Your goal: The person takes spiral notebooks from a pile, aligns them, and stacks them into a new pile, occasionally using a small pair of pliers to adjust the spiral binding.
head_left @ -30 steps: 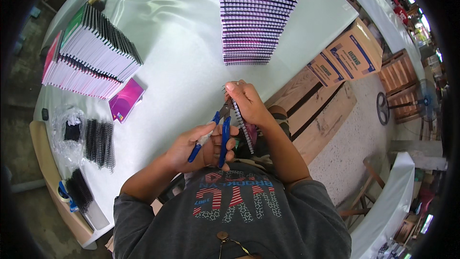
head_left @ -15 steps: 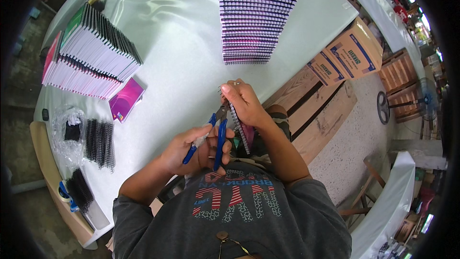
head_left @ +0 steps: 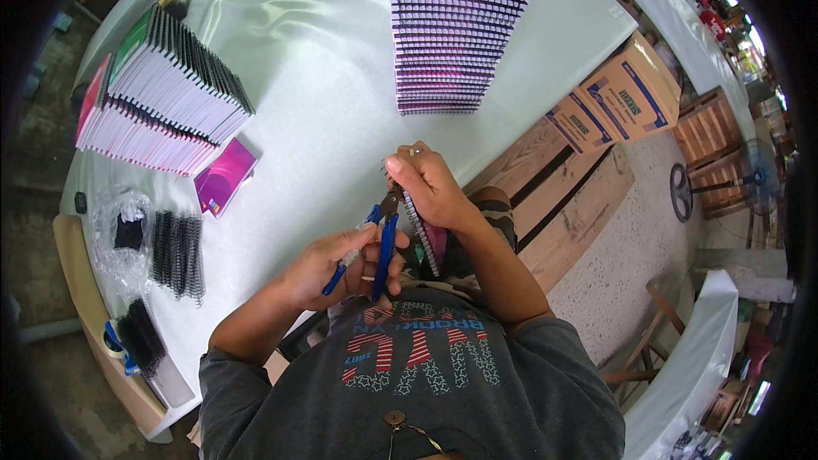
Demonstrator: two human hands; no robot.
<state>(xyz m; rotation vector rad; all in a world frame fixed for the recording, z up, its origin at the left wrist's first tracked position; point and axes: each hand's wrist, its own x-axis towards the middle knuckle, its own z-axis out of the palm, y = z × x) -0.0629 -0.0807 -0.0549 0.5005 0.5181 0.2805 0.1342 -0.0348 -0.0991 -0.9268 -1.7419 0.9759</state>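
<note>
My left hand [head_left: 328, 262] is closed round the handles of blue-handled pliers [head_left: 386, 251], whose dark jaws point up toward the spiral binding of a notebook. The handles are spread apart. In my right hand [head_left: 433, 186] is the spiral-bound notebook [head_left: 436, 243], gripped near the upper end of its coil with the thumb along the coil's tip. The notebook is seen almost edge-on above my lap, with a purple cover partly showing. Jaws and coil meet or nearly meet just below my right thumb; I cannot tell whether they touch.
On the white-covered table [head_left: 315, 136] stand a tall stack of purple spiral notebooks [head_left: 456, 43] and another stack [head_left: 170, 85] at left. A purple booklet [head_left: 226, 175], black binding coils [head_left: 177, 254] and a plastic bag [head_left: 119, 213] lie nearby. Cardboard boxes [head_left: 626, 89] rest on a wooden bench [head_left: 554, 204].
Both hands have shifted slightly up and to the left, carrying the pliers and notebook with them. The notebook's cover shows a little more beside the coil.
</note>
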